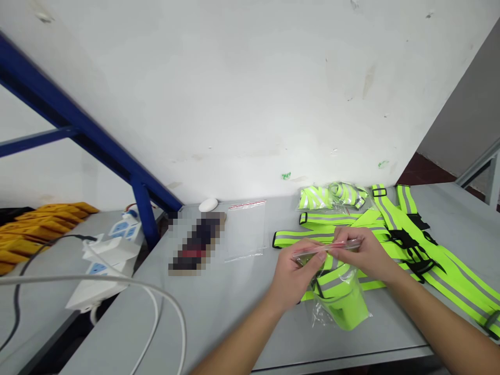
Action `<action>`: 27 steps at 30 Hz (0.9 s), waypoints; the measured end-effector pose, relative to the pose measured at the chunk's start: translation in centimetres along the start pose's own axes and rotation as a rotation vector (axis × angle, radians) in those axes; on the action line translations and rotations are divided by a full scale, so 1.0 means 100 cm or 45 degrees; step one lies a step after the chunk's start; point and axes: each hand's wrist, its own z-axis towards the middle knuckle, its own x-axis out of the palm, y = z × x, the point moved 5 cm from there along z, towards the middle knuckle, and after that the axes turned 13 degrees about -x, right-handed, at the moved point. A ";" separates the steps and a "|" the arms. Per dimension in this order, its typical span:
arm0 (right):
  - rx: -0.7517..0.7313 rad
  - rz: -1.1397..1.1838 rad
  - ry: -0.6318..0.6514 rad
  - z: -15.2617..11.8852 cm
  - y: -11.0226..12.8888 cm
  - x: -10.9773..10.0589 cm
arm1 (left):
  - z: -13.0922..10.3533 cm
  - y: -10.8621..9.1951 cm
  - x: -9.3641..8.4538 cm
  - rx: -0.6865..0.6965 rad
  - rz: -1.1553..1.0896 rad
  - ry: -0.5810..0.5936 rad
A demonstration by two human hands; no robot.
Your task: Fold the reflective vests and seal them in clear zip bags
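A clear zip-lock bag (320, 307) with a folded yellow-green reflective strap (346, 304) in it hangs between my two hands, just above the grey table. My left hand (295, 271) pinches the red-lined top edge of the bag on its left part. On the right part of that same edge, my right hand (361, 255) has its fingers and thumb closed. Loose reflective straps (441, 258) with black buckles (414, 250) lie behind and to the right of my hands. Flat on the table, left of my hands, are see-through zip-lock bags (246, 229) with nothing visible inside.
Bagged reflective straps (332, 197) lie by the wall. A white oval object (208, 204) and a blurred-out item (197, 245) are on the left of the table (226, 307). Farther left are a blue metal frame (113, 151), white power strips (105, 263), cables (172, 299) and yellow items (39, 229).
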 end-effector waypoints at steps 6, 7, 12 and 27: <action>-0.008 0.054 -0.006 0.000 -0.001 0.002 | 0.001 0.000 0.001 0.011 -0.015 0.028; -0.007 0.060 0.000 0.000 -0.001 0.002 | 0.001 0.000 0.001 0.000 -0.009 0.022; 0.037 0.033 0.011 0.000 -0.002 0.001 | 0.002 0.003 -0.001 -0.026 0.036 -0.029; -0.032 0.000 0.101 0.001 0.005 -0.008 | 0.001 0.000 -0.002 -0.038 -0.006 -0.076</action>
